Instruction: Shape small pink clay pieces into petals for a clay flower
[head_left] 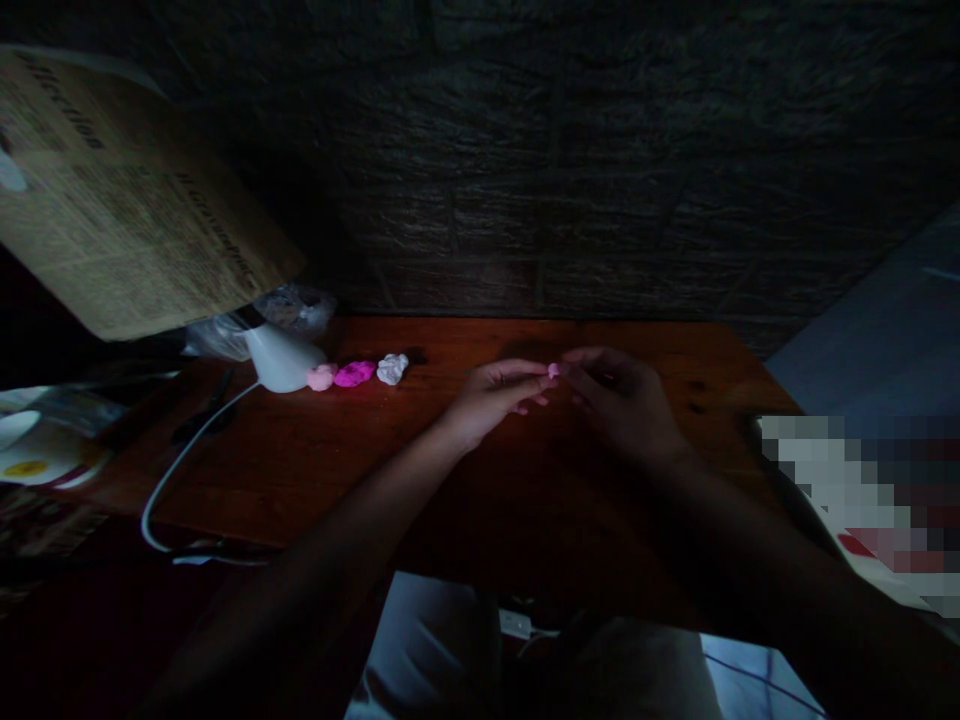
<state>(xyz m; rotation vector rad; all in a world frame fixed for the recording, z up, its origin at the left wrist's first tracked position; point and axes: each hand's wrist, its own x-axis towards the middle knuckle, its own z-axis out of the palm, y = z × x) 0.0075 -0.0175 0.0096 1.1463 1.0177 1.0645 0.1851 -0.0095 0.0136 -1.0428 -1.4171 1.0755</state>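
Above the wooden table, a small piece of pink modelling clay [553, 370] sits between the fingertips of both hands. My left hand [501, 395] pinches it from the left, thumb and index finger closed on it. From the right, my right hand [619, 395] has its thumb and fingertips pressed together at the same piece; its palm lies in shadow. To the left, three lumps of clay rest in a row: light pink [321, 377], bright magenta [354, 374] and white [392, 369].
A lamp with a white base [281, 355] and newsprint-patterned shade [150, 200] stands at the left, its cord [161, 490] looping over the table edge. Scissors [202, 420], a plastic bag [300, 310] and a white cup [45, 450] are near it. A stone wall [525, 180] rises behind the table [337, 460].
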